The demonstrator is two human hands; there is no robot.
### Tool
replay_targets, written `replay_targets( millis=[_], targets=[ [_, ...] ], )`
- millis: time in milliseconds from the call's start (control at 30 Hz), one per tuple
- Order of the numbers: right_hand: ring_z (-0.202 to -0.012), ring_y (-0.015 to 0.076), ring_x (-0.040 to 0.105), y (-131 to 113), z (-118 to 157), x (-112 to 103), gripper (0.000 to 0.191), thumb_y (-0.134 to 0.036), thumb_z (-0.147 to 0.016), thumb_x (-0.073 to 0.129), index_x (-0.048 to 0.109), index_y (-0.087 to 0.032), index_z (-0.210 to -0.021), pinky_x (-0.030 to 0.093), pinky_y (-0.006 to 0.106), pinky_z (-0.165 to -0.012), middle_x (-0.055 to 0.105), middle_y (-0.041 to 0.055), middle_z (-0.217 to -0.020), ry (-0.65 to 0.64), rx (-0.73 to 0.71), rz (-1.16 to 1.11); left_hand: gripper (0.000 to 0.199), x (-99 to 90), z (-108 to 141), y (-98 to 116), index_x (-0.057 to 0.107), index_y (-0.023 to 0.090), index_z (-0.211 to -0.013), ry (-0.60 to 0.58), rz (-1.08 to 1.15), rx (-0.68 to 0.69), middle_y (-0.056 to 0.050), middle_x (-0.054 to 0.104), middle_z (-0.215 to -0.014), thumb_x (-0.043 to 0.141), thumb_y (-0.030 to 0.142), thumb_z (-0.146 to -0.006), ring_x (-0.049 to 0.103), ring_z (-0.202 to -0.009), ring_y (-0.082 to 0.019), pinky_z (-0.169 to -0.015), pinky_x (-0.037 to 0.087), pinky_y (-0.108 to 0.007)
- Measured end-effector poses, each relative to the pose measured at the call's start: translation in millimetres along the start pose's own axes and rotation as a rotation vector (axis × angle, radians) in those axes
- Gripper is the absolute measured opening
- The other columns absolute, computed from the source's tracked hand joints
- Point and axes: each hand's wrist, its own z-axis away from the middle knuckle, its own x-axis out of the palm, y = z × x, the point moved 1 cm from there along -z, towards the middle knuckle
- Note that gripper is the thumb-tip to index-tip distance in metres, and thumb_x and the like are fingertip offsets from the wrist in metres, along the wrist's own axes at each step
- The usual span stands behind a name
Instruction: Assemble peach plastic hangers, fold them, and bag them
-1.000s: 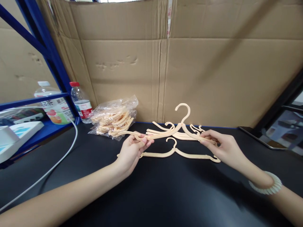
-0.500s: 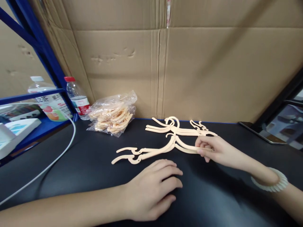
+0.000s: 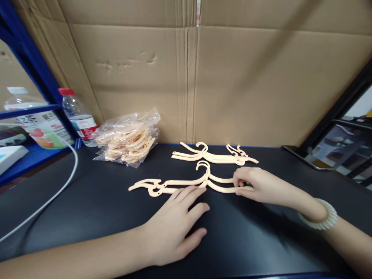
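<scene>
A pair of beige folding clothes hangers (image 3: pixel 222 188) lies side by side on the black table, hooks pointing to the back. My right hand (image 3: pixel 260 184) pinches their right arms between thumb and fingers. Spread and fairly flat, my left hand (image 3: pixel 174 224) has its fingertips at the near hanger's middle and hides part of its left arm. Whether those fingertips press on it I cannot tell. Just behind lie more beige folding hangers (image 3: pixel 221 158), close together, with their hooks also toward the back.
A clear plastic bag (image 3: pixel 128 145) of more beige hangers stands at the back left. Beside it are a red-capped bottle (image 3: pixel 78 116) and a blue shelf frame (image 3: pixel 65 124). A white cable (image 3: pixel 59 195) curves across the left. Cardboard (image 3: pixel 247 85) walls the back.
The near hangers have come away from the far ones and now lie flatter, hooks separate. My left fingertips have reached the near hanger. My right hand still grips the right arms. The view has shifted slightly.
</scene>
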Motion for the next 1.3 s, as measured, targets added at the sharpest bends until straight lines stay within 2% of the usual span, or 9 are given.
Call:
replay_targets(
  millis=[267,433,600,833,933,1000,1133,1200,1300],
  targets=[
    [-0.057,0.0120,0.053,4.0,0.6,-2.6,0.026,-0.028,-0.084,0.060,0.061,-0.021,-0.109,0.033,0.024,-0.053,0.061,-0.0010,-0.073,-0.008,0.045,-0.019,0.040,0.8,-1.3,-5.0,0.057,0.019,-0.126,-0.026,0.067,-0.034,-0.018,0.040,-0.150,0.058,0.028,-0.087,0.030,-0.140,-0.038,-0.111,0.032,-0.058],
    [-0.056,0.0117,0.050,5.6,-1.7,-5.7,0.017,-0.030,-0.085,0.060,0.064,-0.020,-0.097,0.031,0.024,-0.051,0.058,-0.0014,-0.067,-0.021,0.051,-0.021,0.043,0.5,-3.6,-12.0,0.058,0.022,-0.126,-0.019,0.124,-0.037,-0.015,0.042,-0.149,0.063,0.030,-0.084,0.032,-0.140,-0.036,-0.113,0.026,-0.058],
    [-0.059,0.0124,0.050,11.6,-3.2,-6.8,0.006,-0.022,-0.081,0.060,0.061,-0.019,-0.087,0.031,0.023,-0.053,0.057,-0.0016,-0.067,0.003,0.054,-0.018,0.044,-3.6,-6.6,-16.4,0.057,0.025,-0.129,-0.051,0.141,-0.011,-0.013,0.042,-0.150,0.063,0.031,-0.085,0.030,-0.141,-0.035,-0.114,0.023,-0.058],
    [-0.060,0.0127,0.049,13.3,-4.2,-7.4,0.004,-0.022,-0.081,0.060,0.061,-0.019,-0.084,0.032,0.023,-0.054,0.058,-0.0013,-0.068,0.006,0.039,-0.019,0.043,-4.0,-7.9,-20.4,0.055,0.025,-0.131,-0.122,0.104,-0.017,-0.012,0.037,-0.153,0.058,0.033,-0.088,0.022,-0.144,-0.035,-0.114,0.023,-0.058],
    [-0.065,0.0146,0.053,13.5,-3.1,-15.1,0.017,-0.031,-0.091,0.051,0.062,-0.019,-0.085,0.036,0.025,-0.059,0.061,0.0011,-0.073,0.034,0.000,-0.032,0.041,-2.9,-7.5,-21.1,0.056,0.025,-0.129,-0.084,0.107,0.020,-0.011,0.038,-0.152,0.057,0.030,-0.089,0.023,-0.144,-0.034,-0.114,0.025,-0.055],
    [-0.069,0.0161,0.056,17.0,-1.4,-24.3,0.028,-0.035,-0.096,0.042,0.062,-0.018,-0.086,0.039,0.027,-0.063,0.064,0.0033,-0.078,0.109,-0.006,-0.046,0.039,-3.4,-8.3,-20.2,0.057,0.024,-0.128,-0.085,0.120,0.074,-0.010,0.042,-0.150,0.056,0.026,-0.089,0.028,-0.143,-0.032,-0.114,0.029,-0.051],
    [-0.071,0.0180,0.058,31.3,2.1,-41.0,0.030,-0.037,-0.097,0.040,0.063,-0.019,-0.090,0.039,0.028,-0.065,0.066,0.0050,-0.083,0.302,0.106,0.041,0.038,-6.8,-12.0,-17.2,0.057,0.023,-0.127,-0.145,0.163,0.141,-0.011,0.052,-0.142,0.055,0.022,-0.089,0.042,-0.135,-0.029,-0.111,0.038,-0.043],
    [-0.071,0.0182,0.058,36.8,2.4,-43.3,0.032,-0.040,-0.097,0.040,0.063,-0.019,-0.089,0.038,0.028,-0.064,0.066,0.0047,-0.083,0.318,0.151,0.089,0.037,-8.2,-13.2,-16.7,0.057,0.023,-0.126,-0.157,0.157,0.133,-0.010,0.054,-0.141,0.054,0.021,-0.089,0.043,-0.135,-0.029,-0.109,0.040,-0.043],
    [-0.061,0.0159,0.054,38.6,1.2,-40.4,0.039,-0.045,-0.098,0.036,0.059,-0.019,-0.079,0.034,0.027,-0.058,0.063,0.0024,-0.072,0.253,0.166,0.111,0.036,-8.5,-13.5,-17.1,0.056,0.022,-0.127,-0.170,0.118,0.144,-0.009,0.052,-0.142,0.052,0.022,-0.091,0.041,-0.136,-0.028,-0.110,0.040,-0.044]
  ],
)
